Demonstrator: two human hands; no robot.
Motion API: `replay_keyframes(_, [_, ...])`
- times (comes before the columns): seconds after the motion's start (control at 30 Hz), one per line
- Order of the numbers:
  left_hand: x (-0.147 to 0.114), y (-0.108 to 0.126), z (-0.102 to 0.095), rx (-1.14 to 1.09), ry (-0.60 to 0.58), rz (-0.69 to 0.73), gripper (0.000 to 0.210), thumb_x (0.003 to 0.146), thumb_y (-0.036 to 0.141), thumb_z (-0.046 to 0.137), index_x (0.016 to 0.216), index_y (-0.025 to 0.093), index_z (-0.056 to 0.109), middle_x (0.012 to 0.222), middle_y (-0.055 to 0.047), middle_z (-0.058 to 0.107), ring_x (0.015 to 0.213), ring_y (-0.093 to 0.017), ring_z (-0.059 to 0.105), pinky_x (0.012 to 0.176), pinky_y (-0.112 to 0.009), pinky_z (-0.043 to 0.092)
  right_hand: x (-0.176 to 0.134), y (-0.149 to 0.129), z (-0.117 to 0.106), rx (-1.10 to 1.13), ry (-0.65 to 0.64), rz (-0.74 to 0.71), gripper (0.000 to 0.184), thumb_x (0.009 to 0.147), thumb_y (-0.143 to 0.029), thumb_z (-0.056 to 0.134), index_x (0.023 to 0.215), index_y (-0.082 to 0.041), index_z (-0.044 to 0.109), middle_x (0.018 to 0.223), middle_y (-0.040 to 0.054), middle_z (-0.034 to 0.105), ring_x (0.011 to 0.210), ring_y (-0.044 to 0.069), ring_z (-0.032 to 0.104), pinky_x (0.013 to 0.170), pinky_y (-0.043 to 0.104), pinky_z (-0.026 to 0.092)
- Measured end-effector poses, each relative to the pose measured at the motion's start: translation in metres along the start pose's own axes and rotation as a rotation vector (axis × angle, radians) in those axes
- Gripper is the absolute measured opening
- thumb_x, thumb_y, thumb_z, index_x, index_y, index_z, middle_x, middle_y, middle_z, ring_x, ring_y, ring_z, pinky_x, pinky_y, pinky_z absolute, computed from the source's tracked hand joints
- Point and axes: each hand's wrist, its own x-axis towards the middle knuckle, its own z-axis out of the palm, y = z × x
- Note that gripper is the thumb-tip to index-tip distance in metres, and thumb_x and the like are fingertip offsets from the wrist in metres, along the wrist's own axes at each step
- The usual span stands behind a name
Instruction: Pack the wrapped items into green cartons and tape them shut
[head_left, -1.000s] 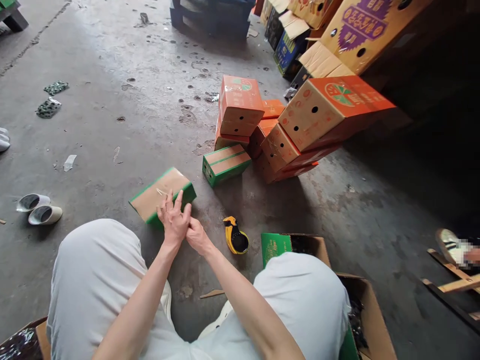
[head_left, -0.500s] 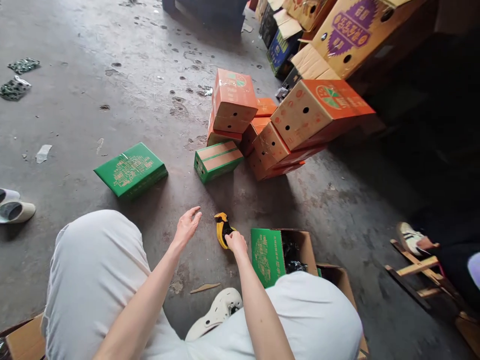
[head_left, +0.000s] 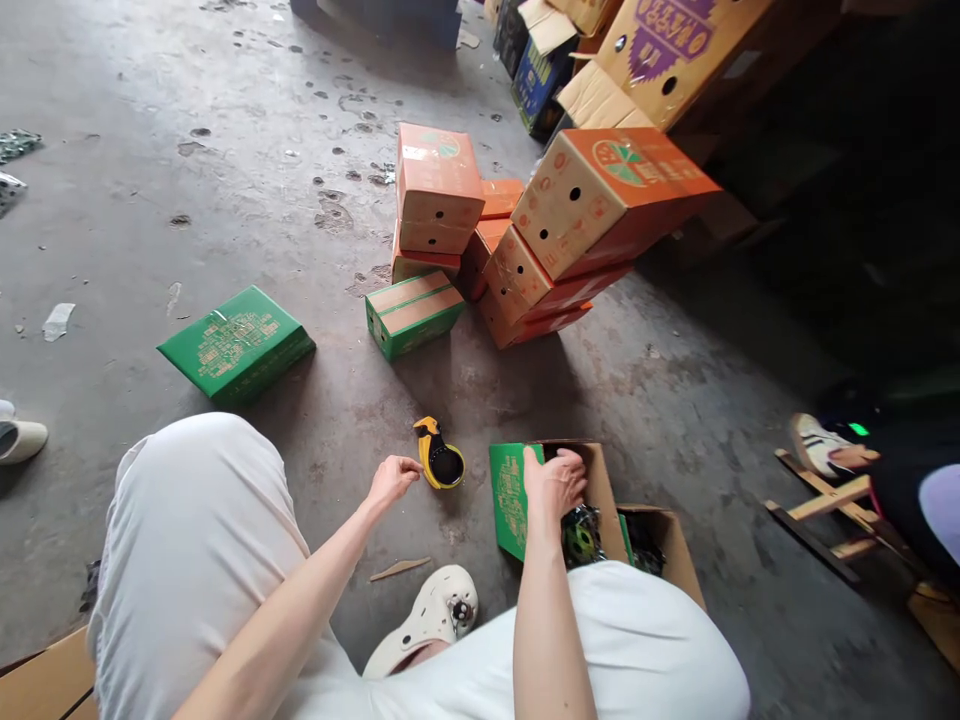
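I sit low over the concrete floor with my knees in white trousers at the bottom of the view. My left hand (head_left: 391, 478) hovers with its fingers curled together and nothing in them, just left of a yellow and black tape dispenser (head_left: 439, 466) lying on the floor. My right hand (head_left: 556, 483) reaches down into an open cardboard box (head_left: 604, 487) with a green printed flap (head_left: 512, 497). Its fingertips dip among dark and green packets (head_left: 581, 541), so what they grip is hidden. A closed green box (head_left: 236, 345) lies on the floor to the left, beyond my knee.
A small green box with a brown taped top (head_left: 412, 313) lies ahead, with stacked orange cartons (head_left: 592, 195) and more cartons behind it. A white clog (head_left: 427, 620) and a cardboard strip (head_left: 397, 570) lie between my legs. Another person's shoe (head_left: 814, 442) rests on wooden slats at right.
The green box left my hands and now lies printed side up to the left. My right hand went from the tape dispenser into the open box. My left hand curled shut beside the dispenser.
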Motion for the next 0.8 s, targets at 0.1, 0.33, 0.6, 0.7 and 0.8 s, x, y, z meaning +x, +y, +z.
replay_keyframes(0.1, [0.001, 0.004, 0.017, 0.24, -0.03, 0.08, 0.052, 0.089, 0.002, 0.048, 0.129, 0.021, 0.075, 0.127, -0.011, 0.074, 0.12, -0.023, 0.069, 0.099, -0.028, 0.052, 0.005, 0.017, -0.001, -0.055, -0.34, -0.067, 0.038, 0.103, -0.034, 0.051, 0.132, -0.015, 0.064, 0.122, 0.0207, 0.072, 0.112, 0.031, 0.07, 0.088, 0.036, 0.05])
replay_keyframes(0.33, [0.002, 0.025, 0.054, 0.845, -0.22, 0.13, 0.059, 0.092, 0.009, 0.052, 0.15, 0.022, 0.054, 0.126, -0.021, 0.069, 0.115, -0.033, 0.07, 0.093, -0.042, 0.056, -0.045, 0.009, 0.015, -0.152, -0.38, -0.474, 0.031, 0.105, -0.023, 0.048, 0.124, -0.023, 0.072, 0.123, 0.0106, 0.075, 0.109, 0.022, 0.072, 0.089, 0.027, 0.049])
replay_keyframes(0.6, [0.007, 0.034, -0.016, 0.918, -0.248, 0.156, 0.015, 0.086, 0.014, 0.065, 0.096, 0.015, 0.076, 0.102, -0.019, 0.077, 0.111, -0.035, 0.073, 0.096, -0.041, 0.052, -0.067, -0.013, 0.017, -0.03, -0.423, -0.685, 0.036, 0.106, -0.023, 0.044, 0.13, -0.029, 0.07, 0.124, 0.0042, 0.076, 0.108, 0.02, 0.073, 0.09, 0.025, 0.05])
replay_keyframes(0.7, [-0.001, 0.051, -0.061, 0.878, -0.293, 0.159, 0.009, 0.072, 0.019, 0.078, 0.081, 0.018, 0.076, 0.081, -0.01, 0.077, 0.094, -0.033, 0.077, 0.085, -0.035, 0.056, -0.067, -0.022, 0.014, -0.045, -0.444, -0.721, 0.035, 0.106, -0.022, 0.043, 0.125, -0.029, 0.072, 0.12, 0.0052, 0.078, 0.107, 0.021, 0.073, 0.09, 0.026, 0.05])
replay_keyframes(0.8, [-0.017, 0.058, -0.117, 0.585, -0.311, 0.074, 0.021, 0.079, 0.042, 0.074, 0.077, 0.02, 0.073, 0.065, -0.004, 0.074, 0.067, -0.026, 0.076, 0.065, -0.029, 0.056, -0.076, -0.035, 0.014, -0.073, -0.478, -0.801, 0.031, 0.105, -0.022, 0.045, 0.12, -0.026, 0.073, 0.115, 0.0074, 0.079, 0.105, 0.022, 0.074, 0.089, 0.026, 0.05])
